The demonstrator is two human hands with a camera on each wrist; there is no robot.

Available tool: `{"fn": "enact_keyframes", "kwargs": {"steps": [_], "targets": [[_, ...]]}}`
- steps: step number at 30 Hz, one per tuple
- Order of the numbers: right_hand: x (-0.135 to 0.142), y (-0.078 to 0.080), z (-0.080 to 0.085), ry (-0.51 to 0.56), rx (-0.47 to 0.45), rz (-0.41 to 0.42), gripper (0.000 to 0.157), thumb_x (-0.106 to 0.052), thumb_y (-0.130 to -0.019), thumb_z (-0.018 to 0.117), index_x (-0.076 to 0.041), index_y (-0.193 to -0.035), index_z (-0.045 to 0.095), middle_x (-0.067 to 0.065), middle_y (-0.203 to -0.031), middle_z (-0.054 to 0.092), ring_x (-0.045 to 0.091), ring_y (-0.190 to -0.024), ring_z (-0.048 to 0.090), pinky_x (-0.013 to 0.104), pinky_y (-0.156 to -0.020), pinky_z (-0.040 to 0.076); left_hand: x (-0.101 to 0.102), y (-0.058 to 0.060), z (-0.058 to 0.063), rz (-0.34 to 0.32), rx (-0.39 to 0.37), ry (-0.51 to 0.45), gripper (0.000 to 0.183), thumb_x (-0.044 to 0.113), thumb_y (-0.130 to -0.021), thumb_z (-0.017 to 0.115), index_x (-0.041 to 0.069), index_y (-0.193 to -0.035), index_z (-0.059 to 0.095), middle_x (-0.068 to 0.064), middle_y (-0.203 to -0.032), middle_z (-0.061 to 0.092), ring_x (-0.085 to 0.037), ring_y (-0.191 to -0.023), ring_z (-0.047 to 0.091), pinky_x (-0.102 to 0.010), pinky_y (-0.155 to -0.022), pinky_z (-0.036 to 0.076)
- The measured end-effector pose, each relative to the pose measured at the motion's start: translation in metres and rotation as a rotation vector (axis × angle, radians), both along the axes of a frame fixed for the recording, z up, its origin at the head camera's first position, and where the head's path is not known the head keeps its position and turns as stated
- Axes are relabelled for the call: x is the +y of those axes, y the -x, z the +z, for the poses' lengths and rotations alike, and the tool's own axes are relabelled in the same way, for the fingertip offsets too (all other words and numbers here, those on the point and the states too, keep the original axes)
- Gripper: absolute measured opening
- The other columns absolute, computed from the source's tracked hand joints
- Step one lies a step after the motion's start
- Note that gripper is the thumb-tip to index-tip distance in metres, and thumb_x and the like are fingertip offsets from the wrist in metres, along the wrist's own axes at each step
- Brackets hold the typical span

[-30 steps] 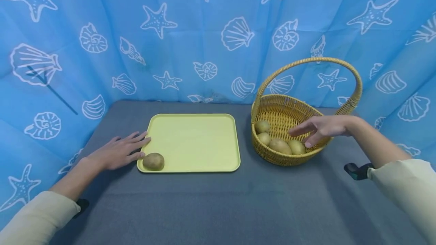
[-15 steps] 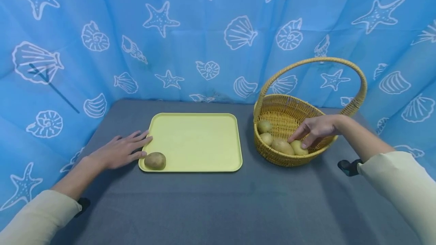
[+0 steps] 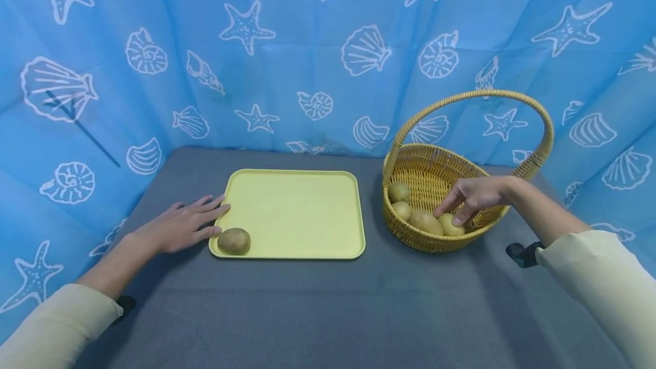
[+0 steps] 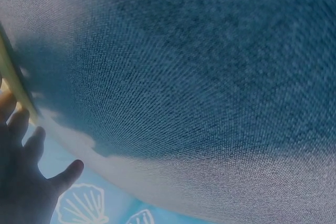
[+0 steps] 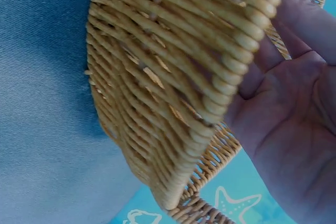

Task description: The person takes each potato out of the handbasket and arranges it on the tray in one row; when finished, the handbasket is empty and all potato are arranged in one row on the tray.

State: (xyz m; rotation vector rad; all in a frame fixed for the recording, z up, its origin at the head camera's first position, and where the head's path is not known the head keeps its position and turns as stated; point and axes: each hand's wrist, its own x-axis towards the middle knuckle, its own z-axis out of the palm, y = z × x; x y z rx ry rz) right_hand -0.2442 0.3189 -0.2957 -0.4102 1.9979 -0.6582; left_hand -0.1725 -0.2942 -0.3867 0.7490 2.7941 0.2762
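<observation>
My left hand [image 3: 179,226] lies spread at the left edge of a yellow tray [image 3: 292,209], its fingertips over the rim. Just right of its thumb, a brown potato [image 3: 234,241] sits in the tray's near left corner. Over at the right, my right hand [image 3: 478,195] reaches down into a wicker basket [image 3: 425,245] and pinches a potato [image 3: 451,225] between thumb and fingers. Several other potatoes, such as a large one [image 3: 425,222], lie along the basket's near left side. In the right wrist view the woven wall hides the fingertips and the potato.
The basket's tall arched handle [image 3: 474,94] rises above my right wrist. A dark grey cloth [image 3: 307,312] covers the table. Behind it and at the sides hangs a blue curtain [image 3: 307,33] with white shells and starfish.
My right hand has come down and slightly left onto a potato in the basket, its thumb and fingers closing about it. The left hand stays at the tray's edge.
</observation>
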Motion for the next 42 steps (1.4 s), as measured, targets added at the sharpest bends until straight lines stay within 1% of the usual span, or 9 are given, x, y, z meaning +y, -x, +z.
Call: {"fn": "enact_keyframes", "kwargs": {"steps": [4,9,21,28,33,35,37,40,42], "targets": [[0.001,-0.001,0.007,-0.021,0.083,0.059,0.047,-0.019,-0.09,0.073,-0.003,-0.133,0.063,0.014,-0.138,0.06,0.03,-0.127,0.055,0.039,-0.103,0.046,0.0,0.0,0.001,-0.001,-0.001,-0.004,0.067,0.054,-0.103,0.042,0.016,-0.157,0.033,-0.012,-0.163,0.024,-0.042,-0.148,0.02,-0.076,-0.106,0.016],[0.001,-0.001,0.02,0.039,0.181,0.13,0.048,-0.02,-0.093,0.07,0.001,-0.135,0.06,0.019,-0.141,0.055,0.04,-0.137,0.043,0.047,-0.11,0.038,0.0,-0.002,0.003,0.007,-0.001,0.0,0.067,0.054,-0.103,0.043,0.015,-0.157,0.033,-0.013,-0.163,0.025,-0.043,-0.147,0.021,-0.076,-0.106,0.016],[-0.04,-0.007,0.048,0.15,0.208,0.196,0.044,-0.014,-0.093,0.07,-0.001,-0.134,0.061,0.016,-0.14,0.057,0.03,-0.135,0.047,0.036,-0.107,0.042,-0.003,-0.003,-0.001,0.005,0.001,-0.007,0.066,0.052,-0.103,0.044,0.015,-0.157,0.034,-0.013,-0.163,0.026,-0.043,-0.147,0.022,-0.076,-0.105,0.017],[-0.08,-0.007,0.059,0.217,0.202,0.29,0.043,-0.013,-0.092,0.07,0.002,-0.132,0.062,0.021,-0.141,0.054,0.035,-0.135,0.046,0.042,-0.107,0.042,-0.003,-0.002,-0.003,0.003,0.014,-0.002,0.067,0.054,-0.103,0.043,0.016,-0.157,0.034,-0.012,-0.163,0.026,-0.043,-0.147,0.022,-0.076,-0.105,0.018],[-0.114,-0.008,0.058,0.232,0.207,0.316,0.045,-0.012,-0.09,0.073,0.001,-0.132,0.063,0.013,-0.135,0.061,0.025,-0.121,0.06,0.035,-0.097,0.051,-0.002,-0.002,-0.003,0.005,0.017,0.0,0.067,0.054,-0.103,0.043,0.016,-0.157,0.034,-0.013,-0.163,0.026,-0.043,-0.147,0.023,-0.076,-0.105,0.019],[-0.128,-0.008,0.057,0.235,0.205,0.331,0.045,-0.011,-0.09,0.073,0.0,-0.132,0.063,0.011,-0.13,0.065,0.015,-0.099,0.065,0.029,-0.086,0.054,-0.002,-0.002,-0.002,0.005,0.017,0.001,0.067,0.054,-0.103,0.043,0.016,-0.157,0.034,-0.013,-0.162,0.026,-0.043,-0.147,0.023,-0.076,-0.105,0.019],[-0.143,-0.009,0.054,0.243,0.197,0.346,0.045,-0.011,-0.09,0.074,0.0,-0.133,0.063,0.009,-0.129,0.066,0.009,-0.092,0.063,0.026,-0.082,0.052,-0.002,-0.002,-0.002,0.004,0.019,0.002,0.067,0.054,-0.103,0.044,0.016,-0.157,0.034,-0.013,-0.162,0.026,-0.043,-0.147,0.023,-0.076,-0.105,0.019],[-0.164,-0.009,0.047,0.261,0.183,0.367,0.046,-0.012,-0.09,0.074,-0.002,-0.133,0.063,0.01,-0.132,0.064,0.009,-0.097,0.063,0.026,-0.085,0.052,-0.001,-0.001,-0.002,0.001,0.02,0.002,0.067,0.055,-0.103,0.043,0.016,-0.157,0.034,-0.013,-0.162,0.026,-0.043,-0.147,0.023,-0.076,-0.105,0.019],[-0.179,-0.01,0.041,0.282,0.185,0.382,0.047,-0.012,-0.089,0.074,-0.001,-0.134,0.062,0.011,-0.137,0.06,0.014,-0.117,0.061,0.029,-0.094,0.051,-0.001,-0.001,-0.002,0.0,0.022,0.0,0.067,0.055,-0.103,0.043,0.016,-0.157,0.034,-0.013,-0.162,0.026,-0.043,-0.147,0.023,-0.076,-0.105,0.019]]}}
